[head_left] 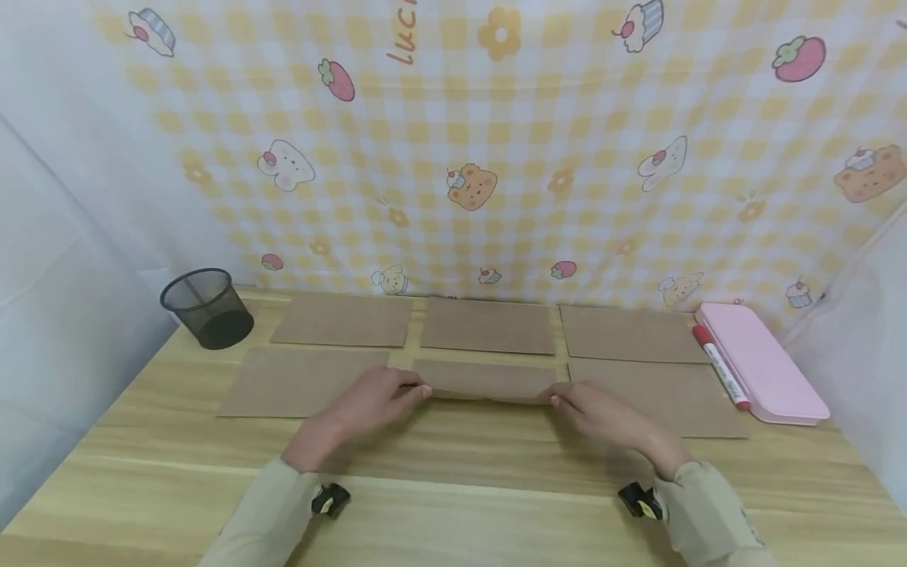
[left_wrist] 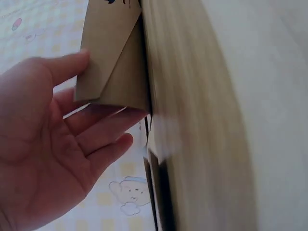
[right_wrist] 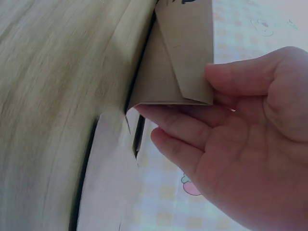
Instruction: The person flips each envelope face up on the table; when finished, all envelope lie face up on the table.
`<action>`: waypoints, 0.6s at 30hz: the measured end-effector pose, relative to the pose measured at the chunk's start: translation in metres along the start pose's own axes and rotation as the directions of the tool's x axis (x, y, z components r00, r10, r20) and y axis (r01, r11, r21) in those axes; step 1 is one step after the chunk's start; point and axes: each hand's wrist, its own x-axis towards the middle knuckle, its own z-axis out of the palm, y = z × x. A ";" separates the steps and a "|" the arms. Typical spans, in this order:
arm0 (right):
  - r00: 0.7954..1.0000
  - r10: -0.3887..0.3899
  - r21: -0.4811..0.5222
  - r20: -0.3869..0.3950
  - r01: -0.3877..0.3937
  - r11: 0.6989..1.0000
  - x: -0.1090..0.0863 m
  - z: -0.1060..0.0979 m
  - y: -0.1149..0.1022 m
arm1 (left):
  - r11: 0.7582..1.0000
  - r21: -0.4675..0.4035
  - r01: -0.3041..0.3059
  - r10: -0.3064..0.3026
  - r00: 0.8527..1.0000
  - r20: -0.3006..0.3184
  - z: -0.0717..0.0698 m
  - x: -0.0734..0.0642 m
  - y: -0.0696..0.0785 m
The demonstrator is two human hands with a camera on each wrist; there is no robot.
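A brown kraft envelope (head_left: 489, 379) lies in the middle of the front row, its near edge raised off the table. My left hand (head_left: 379, 402) pinches its near left corner between thumb and fingers. At the opposite corner, my right hand (head_left: 602, 413) pinches it in the same way. Both wrist views show the envelope's underside with a slanted flap (left_wrist: 103, 53), and a bit of dark writing at the top. Fingers of the right hand (right_wrist: 231, 115) lie behind the envelope, the thumb on the flap side.
More brown kraft pieces lie around it: one on the left (head_left: 283, 378), one on the right (head_left: 666, 398), and a back row (head_left: 489, 325). A black mesh cup (head_left: 212, 307) stands at left. A red-capped marker (head_left: 721, 368) lies beside a pink case (head_left: 765, 362) on the right.
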 end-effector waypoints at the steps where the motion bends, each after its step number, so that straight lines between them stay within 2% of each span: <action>1: 1.000 0.000 0.000 -0.003 0.000 1.000 0.000 0.000 0.000 | 1.000 -0.014 0.024 -0.024 1.000 -0.009 0.000 0.001 0.001; 5: 0.998 0.010 0.026 -0.058 -0.008 1.000 0.002 0.000 0.001 | 0.992 -0.051 0.115 -0.119 0.989 -0.088 0.001 0.003 0.003; 8: 0.986 0.070 0.107 -0.149 -0.055 0.993 0.005 0.002 0.003 | 0.974 -0.113 0.194 -0.212 0.962 -0.170 0.003 0.005 0.004; 10: 0.966 0.146 0.216 -0.211 -0.100 0.971 0.006 0.004 0.004 | 0.952 -0.178 0.250 -0.284 0.937 -0.203 0.003 0.005 0.004; 13: 0.924 0.257 0.380 -0.285 -0.137 0.915 0.008 0.006 0.006 | 0.925 -0.261 0.276 -0.341 0.907 -0.249 0.003 0.005 0.003; 15: 0.894 0.304 0.433 -0.331 -0.142 0.890 0.009 0.008 0.005 | 0.924 -0.277 0.264 -0.341 0.897 -0.280 0.003 0.005 0.002; 18: 0.858 0.338 0.423 -0.387 -0.160 0.892 0.010 0.010 0.004 | 0.936 -0.271 0.226 -0.309 0.896 -0.320 0.004 0.004 0.001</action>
